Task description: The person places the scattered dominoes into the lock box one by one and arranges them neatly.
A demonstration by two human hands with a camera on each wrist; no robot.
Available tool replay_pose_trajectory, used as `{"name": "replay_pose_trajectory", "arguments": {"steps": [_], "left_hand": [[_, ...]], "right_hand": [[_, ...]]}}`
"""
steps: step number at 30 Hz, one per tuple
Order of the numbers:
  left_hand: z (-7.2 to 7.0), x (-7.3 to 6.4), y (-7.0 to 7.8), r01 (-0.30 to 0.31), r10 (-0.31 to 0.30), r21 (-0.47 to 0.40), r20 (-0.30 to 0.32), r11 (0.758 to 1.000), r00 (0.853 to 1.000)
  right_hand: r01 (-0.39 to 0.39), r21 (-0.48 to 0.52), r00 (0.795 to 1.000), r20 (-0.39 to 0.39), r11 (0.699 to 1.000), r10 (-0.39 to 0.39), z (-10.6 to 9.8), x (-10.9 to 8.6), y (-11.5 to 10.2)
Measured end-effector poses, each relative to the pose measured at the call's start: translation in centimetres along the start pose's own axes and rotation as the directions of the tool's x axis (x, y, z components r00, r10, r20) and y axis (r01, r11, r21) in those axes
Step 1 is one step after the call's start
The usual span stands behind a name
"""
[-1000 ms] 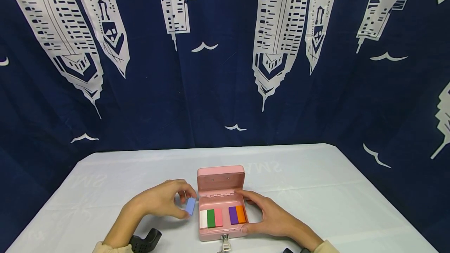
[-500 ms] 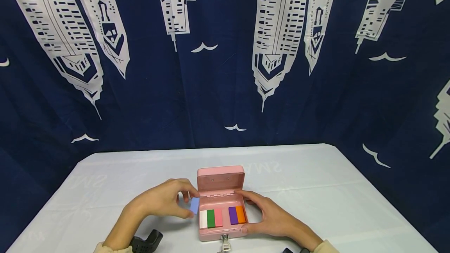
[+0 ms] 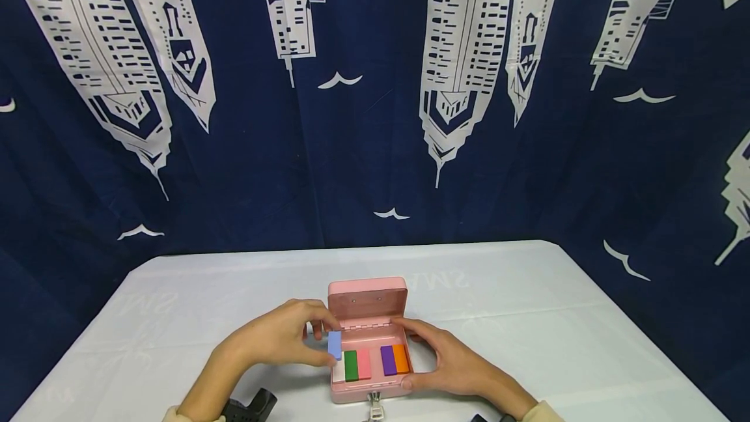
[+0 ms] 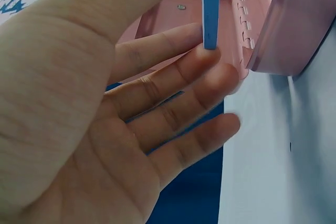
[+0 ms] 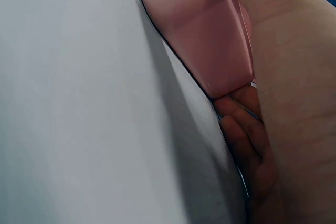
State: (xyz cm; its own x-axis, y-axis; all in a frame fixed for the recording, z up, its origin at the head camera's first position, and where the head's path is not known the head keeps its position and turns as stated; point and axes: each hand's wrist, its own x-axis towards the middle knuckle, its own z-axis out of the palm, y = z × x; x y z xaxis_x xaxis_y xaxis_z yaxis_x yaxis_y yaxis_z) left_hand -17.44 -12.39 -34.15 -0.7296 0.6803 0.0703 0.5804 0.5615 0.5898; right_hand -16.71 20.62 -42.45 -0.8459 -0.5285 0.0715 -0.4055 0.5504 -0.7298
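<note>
Between thumb and fingers my left hand point(image 3: 295, 334) pinches a light blue block point(image 3: 334, 345), held over the left edge of a pink metal box point(image 3: 375, 393). In the left wrist view the blue block point(image 4: 210, 17) appears edge-on, its end at the fingertips. The box's lid stands raised on its hinges. Inside lie a white block point(image 3: 338, 373), partly covered, a green block point(image 3: 351, 366) and a pink block point(image 3: 364, 364) on the left, with a purple block point(image 3: 388, 360) and an orange block point(image 3: 401, 358) on the right. My right hand point(image 3: 448, 363) grips the box's right side.
A metal latch point(image 3: 375, 407) hangs at the box's front. The box rests on a white-covered table point(image 3: 527, 318). A navy curtain point(image 3: 351, 148) printed with white buildings hangs behind it. Dark devices point(image 3: 250, 406) are strapped at the wrists.
My left hand has carried the blue block rightward, from beside the box to over its left edge, partly covering the white block. The right hand stays on the box.
</note>
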Motion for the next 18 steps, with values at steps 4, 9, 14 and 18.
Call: {"name": "replay_pose_trajectory", "arguments": {"steps": [4, 9, 14, 18], "left_hand": [[0.1, 0.1, 0.3, 0.003, -0.003, 0.007, 0.0, 1.0, 1.0], [0.3, 0.2, 0.7, 0.007, -0.007, -0.026, 0.021, 1.0, 1.0], [0.4, 0.2, 0.9, 0.002, 0.0, -0.052, 0.037, 0.999, 0.999], [0.6, 0.4, 1.1, 0.008, -0.003, -0.094, 0.061, 0.996, 0.998]], "right_hand": [[0.003, -0.007, 1.0, 0.0, 1.0, -0.003, 0.0, 0.0, 0.0], [0.0, -0.01, 1.0, 0.001, 1.0, 0.0, 0.0, 0.0, 0.0], [0.01, -0.01, 1.0, -0.002, 1.0, -0.01, 0.1, 0.0, 0.0], [0.019, -0.021, 1.0, -0.006, 1.0, -0.019, 0.1, 0.0, 0.1]]}}
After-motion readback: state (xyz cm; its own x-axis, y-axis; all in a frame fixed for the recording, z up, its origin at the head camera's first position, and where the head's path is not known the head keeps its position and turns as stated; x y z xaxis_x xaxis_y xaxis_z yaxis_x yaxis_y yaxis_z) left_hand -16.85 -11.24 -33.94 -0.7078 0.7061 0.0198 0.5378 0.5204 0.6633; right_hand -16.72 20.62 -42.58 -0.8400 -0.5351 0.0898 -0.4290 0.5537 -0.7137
